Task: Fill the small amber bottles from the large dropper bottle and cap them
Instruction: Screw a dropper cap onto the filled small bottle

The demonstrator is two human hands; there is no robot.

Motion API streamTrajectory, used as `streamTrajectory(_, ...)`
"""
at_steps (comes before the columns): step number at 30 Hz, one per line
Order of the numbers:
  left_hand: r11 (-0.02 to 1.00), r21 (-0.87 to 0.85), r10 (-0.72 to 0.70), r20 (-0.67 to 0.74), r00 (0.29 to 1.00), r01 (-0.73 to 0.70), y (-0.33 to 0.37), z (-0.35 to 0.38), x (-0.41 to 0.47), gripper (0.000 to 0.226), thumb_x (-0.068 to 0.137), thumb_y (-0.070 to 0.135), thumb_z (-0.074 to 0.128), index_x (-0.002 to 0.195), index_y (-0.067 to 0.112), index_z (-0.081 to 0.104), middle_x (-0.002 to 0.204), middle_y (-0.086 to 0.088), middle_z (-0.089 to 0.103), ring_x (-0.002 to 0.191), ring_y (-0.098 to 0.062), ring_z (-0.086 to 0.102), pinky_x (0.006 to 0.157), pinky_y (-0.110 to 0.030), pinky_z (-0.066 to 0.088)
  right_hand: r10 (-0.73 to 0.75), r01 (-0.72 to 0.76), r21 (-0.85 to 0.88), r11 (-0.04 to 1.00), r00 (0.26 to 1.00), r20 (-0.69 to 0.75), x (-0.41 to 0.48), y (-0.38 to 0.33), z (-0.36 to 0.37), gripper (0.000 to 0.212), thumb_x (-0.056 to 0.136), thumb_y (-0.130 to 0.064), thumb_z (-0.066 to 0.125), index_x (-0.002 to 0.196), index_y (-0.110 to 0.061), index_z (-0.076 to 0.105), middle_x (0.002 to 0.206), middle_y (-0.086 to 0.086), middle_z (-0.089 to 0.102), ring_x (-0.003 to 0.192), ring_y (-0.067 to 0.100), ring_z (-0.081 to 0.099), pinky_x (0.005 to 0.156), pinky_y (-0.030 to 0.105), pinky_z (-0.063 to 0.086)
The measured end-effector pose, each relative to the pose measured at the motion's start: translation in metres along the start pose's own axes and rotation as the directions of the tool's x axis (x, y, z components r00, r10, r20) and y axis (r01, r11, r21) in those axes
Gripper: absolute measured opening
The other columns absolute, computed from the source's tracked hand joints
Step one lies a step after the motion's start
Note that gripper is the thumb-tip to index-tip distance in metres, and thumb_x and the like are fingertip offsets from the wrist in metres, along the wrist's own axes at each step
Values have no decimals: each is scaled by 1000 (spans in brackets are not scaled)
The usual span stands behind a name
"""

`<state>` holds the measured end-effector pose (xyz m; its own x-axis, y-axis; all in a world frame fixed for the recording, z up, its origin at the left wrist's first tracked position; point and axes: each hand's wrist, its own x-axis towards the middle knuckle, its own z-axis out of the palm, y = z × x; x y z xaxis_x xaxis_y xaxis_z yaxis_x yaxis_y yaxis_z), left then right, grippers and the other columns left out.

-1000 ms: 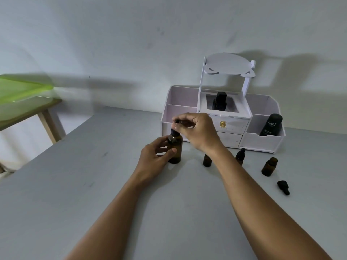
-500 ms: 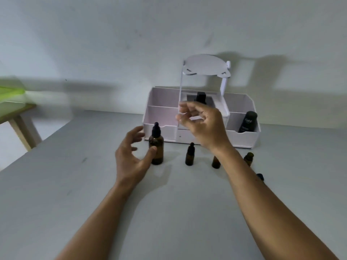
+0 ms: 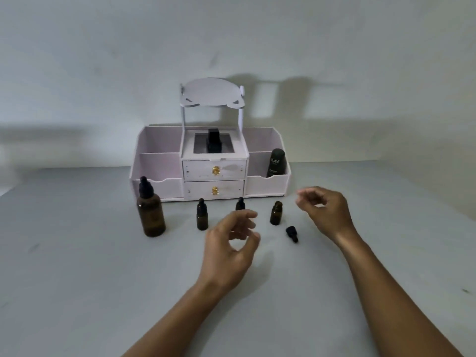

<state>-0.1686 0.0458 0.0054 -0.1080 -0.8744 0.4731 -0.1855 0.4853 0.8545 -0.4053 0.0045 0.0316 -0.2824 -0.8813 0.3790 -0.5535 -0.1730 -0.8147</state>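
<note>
Above the table [image 3: 77, 279], both hands hover empty with fingers loosely curled: left hand [image 3: 229, 249] before the small bottles, right hand [image 3: 325, 211] beside the uncapped bottle [image 3: 275, 213].

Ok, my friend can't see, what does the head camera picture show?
Two empty hands, left hand and right hand, hover over a grey table. One big amber bottle, three small ones, one uncapped, and a loose cap stand before a white organizer.
</note>
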Motion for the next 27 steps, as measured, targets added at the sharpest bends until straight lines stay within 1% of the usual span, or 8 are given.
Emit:
streamTrajectory(2, 996, -32, -78, 54, 996, 79, -1, 24, 6, 37, 86, 12, 71, 117, 32, 66, 102, 11, 71, 96, -7, 68, 85, -22, 57, 90, -86, -37, 996, 989, 117, -3, 4, -4, 14, 84, -13, 76, 93, -24, 75, 87, 0, 75, 72, -4, 66, 69, 7, 49)
streamTrajectory(5, 988, -24, -152, 56, 987, 154, -7, 56, 18, 48, 87, 13, 71, 130, 31, 59, 122, 11, 65, 108, 0, 62, 95, -21, 53, 182, -162, -99, 982, 952, 246, -8, 6, -6, 21, 79, -17, 81, 97, -23, 72, 84, 2, 76, 83, 14, 72, 78, 23, 55)
streamTrajectory(9, 978, 55, -202, 1, 979, 202, -19, 82, 37, 58, 89, 13, 68, 144, 17, 50, 140, 6, 56, 124, -8, 54, 106, -27, 45, 243, -178, -222, 959, 919, 312, -11, 6, -3, 38, 67, -31, 88, 97, -28, 65, 81, -1, 74, 78, 16, 69, 73, 29, 53)
streamTrajectory(15, 956, 108, -273, 2, 962, 271, -31, 90, 58, 57, 88, 9, 68, 143, 12, 51, 132, -4, 64, 121, -15, 60, 97, -17, 42, 269, -192, -267, 944, 919, 288, -10, 6, 4, 37, 64, -19, 85, 93, -25, 62, 79, 1, 71, 66, 15, 66, 60, 26, 50)
streamTrajectory(18, 954, 103, -286, 15, 958, 283, -33, 88, 60, 56, 88, 10, 70, 141, 9, 53, 128, -7, 67, 119, -14, 62, 99, -15, 42, 243, -226, -154, 962, 964, 103, -4, 4, 2, 32, 65, -9, 84, 87, -22, 64, 80, 2, 69, 65, 16, 65, 61, 28, 56)
streamTrajectory(20, 953, 99, -290, 23, 957, 286, -32, 87, 60, 53, 89, 9, 70, 139, 9, 55, 127, -5, 67, 117, -12, 63, 99, -14, 42, 220, -220, 63, 973, 975, 8, 0, 2, 1, 31, 66, 3, 82, 82, -17, 64, 82, 5, 65, 66, 21, 66, 64, 37, 62)
streamTrajectory(23, 956, 97, -282, 27, 959, 278, -32, 86, 61, 46, 89, 7, 69, 134, 9, 60, 121, -1, 70, 110, -9, 65, 96, -12, 43, 167, -161, 259, 952, 986, 0, 3, -4, -2, 27, 67, 9, 82, 76, -11, 67, 78, 6, 67, 68, 25, 69, 67, 38, 63)
streamTrajectory(27, 961, 90, -265, 25, 964, 261, -31, 86, 60, 36, 89, 5, 67, 124, 11, 67, 105, 7, 70, 96, -4, 65, 93, -11, 48, 89, -92, 327, 940, 996, 26, 4, -10, -2, 19, 73, 2, 83, 82, -12, 73, 75, 2, 71, 66, 14, 68, 66, 33, 62)
